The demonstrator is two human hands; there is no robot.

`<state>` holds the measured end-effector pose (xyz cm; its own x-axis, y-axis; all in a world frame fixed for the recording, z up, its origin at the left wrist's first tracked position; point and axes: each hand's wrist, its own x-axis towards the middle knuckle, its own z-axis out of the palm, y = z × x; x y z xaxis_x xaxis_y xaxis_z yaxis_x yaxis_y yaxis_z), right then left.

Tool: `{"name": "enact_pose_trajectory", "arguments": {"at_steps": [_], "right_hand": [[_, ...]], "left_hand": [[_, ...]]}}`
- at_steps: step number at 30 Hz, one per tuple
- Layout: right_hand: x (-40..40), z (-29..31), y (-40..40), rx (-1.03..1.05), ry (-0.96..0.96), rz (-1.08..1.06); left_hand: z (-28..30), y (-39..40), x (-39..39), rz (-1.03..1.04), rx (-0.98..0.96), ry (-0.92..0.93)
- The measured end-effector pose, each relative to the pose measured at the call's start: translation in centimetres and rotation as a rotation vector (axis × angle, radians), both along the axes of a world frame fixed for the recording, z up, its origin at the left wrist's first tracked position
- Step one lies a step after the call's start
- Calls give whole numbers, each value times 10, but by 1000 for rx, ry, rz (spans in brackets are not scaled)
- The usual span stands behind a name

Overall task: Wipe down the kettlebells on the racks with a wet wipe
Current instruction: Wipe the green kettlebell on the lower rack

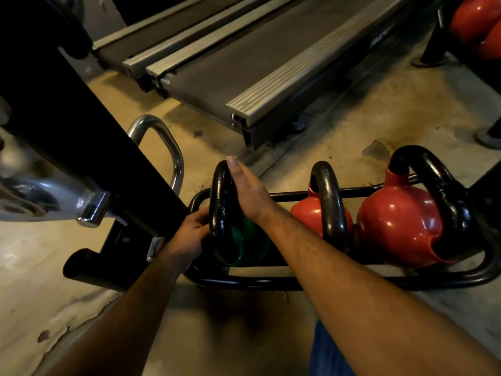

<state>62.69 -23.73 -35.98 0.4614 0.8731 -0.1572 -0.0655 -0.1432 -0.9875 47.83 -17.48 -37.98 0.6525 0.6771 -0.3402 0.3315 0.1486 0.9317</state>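
Note:
A green kettlebell [245, 241] with a black handle [219, 207] sits at the left end of a low black rack [244, 280]. My right hand [248, 189] lies flat along the top of that handle, fingers straight and together. My left hand [191, 234] curls against the handle's left side low down. No wet wipe is visible in either hand. Two red kettlebells with black handles stand to the right, a smaller one [311, 215] and a larger one [401, 223].
A black machine frame [81, 147] with a chrome bar [168, 147] crowds the left. Treadmill decks [244, 66] lie on the floor beyond the rack. More red kettlebells [477, 23] sit on another rack at the top right. My blue trouser leg [328, 354] shows below.

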Motion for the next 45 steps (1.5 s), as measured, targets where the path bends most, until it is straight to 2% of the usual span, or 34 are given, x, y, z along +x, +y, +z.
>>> {"name": "enact_pose_trajectory", "arguments": {"at_steps": [3,8,13,17,21,26,32,35,38,45], "right_hand": [[-5,6,-3,70,-65,8],[-7,0,3,-29,-70,-13],[-12,1,-5,24,-144,10],[-4,12,-1,-85,-82,50],[-4,13,-8,-23,-95,55],[-6,19,-10,-82,-36,33],[5,15,-3,-103,-63,58],[8,17,5,-57,-155,65],[17,23,12,-113,-242,77],[22,57,24,-218,-690,210]], "left_hand": [[0,0,0,-9,16,15],[3,-3,2,3,19,37],[-4,2,2,42,11,56],[-2,2,3,52,-14,52],[2,-1,5,43,11,60],[11,-7,3,47,3,109],[7,-9,3,-4,33,36],[5,-10,3,-29,70,-17],[-2,-8,2,-46,115,-55],[-29,3,1,-44,246,-46]]}}
